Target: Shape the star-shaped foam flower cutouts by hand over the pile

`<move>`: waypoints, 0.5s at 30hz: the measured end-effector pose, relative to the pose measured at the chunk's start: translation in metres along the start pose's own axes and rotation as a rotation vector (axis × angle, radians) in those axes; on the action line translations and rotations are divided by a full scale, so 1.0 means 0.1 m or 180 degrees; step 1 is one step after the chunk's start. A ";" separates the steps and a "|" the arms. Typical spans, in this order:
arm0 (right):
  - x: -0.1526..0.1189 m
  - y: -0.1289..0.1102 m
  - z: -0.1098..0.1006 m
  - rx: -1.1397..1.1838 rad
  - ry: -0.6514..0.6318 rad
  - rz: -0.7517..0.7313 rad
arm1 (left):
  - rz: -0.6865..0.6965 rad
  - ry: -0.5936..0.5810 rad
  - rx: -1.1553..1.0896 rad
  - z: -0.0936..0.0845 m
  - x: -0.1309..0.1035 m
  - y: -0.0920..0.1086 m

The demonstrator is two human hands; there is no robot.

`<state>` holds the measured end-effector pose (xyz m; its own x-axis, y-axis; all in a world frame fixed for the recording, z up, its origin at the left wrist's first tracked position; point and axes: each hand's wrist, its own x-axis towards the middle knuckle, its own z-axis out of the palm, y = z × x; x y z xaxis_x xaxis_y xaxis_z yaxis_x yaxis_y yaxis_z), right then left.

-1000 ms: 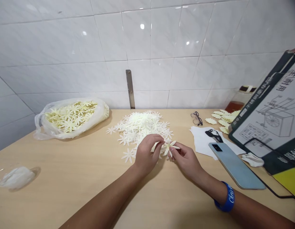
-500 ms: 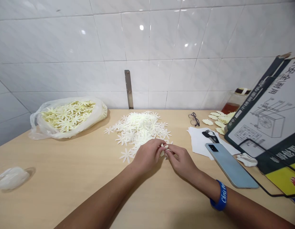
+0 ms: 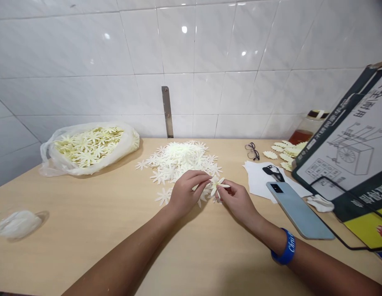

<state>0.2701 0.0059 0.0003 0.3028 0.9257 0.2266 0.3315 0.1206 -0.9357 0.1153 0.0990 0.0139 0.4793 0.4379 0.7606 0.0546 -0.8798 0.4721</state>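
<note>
A pale cream flower cutout point(image 3: 216, 186) with narrow petals is held up between my two hands, its yellowish centre facing me. My right hand point(image 3: 238, 201) pinches it from the right, thumb across the petals. From the left, my left hand point(image 3: 189, 191) has its curled fingertips at the upper left petals; part of that contact is hidden. Just behind and under the hands lies a loose pile of similar flower cutouts point(image 3: 181, 158). A single cutout point(image 3: 163, 197) rests flat left of my left hand.
A plastic bag point(image 3: 129, 142) full of yellower cutouts stands at the left rear. A clear bag with white contents point(image 3: 19, 224) is nearer. Rightward are glasses point(image 3: 252, 151), white paper point(image 3: 254, 181), a phone point(image 3: 302, 211), leaf-shaped pieces point(image 3: 286, 150), a jar point(image 3: 305, 125) and a printed box point(image 3: 348, 152).
The flower cutout, mostly hidden in my fingers before, now shows its face with petals spread. Both hands have risen slightly in view, and my left fingers have straightened somewhat.
</note>
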 end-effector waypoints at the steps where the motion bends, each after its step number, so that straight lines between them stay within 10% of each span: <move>1: -0.01 0.00 0.00 -0.0047 -0.0030 -0.0061 | 0.0044 -0.0131 0.0027 0.01 -0.01 0.00; 8: -0.07 -0.04 -0.01 -0.0868 -0.0157 -0.1016 | -0.0250 -0.0926 0.0025 0.02 0.00 0.07; 15: -0.07 -0.03 0.01 -0.0909 -0.0199 -0.0972 | -0.0407 -0.1327 -0.0264 0.03 0.01 0.06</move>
<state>0.2661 -0.0008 0.0016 0.1004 0.8839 0.4567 0.6345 0.2967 -0.7137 0.1183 0.0934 0.0164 0.7864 0.4155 0.4571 0.0741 -0.7981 0.5980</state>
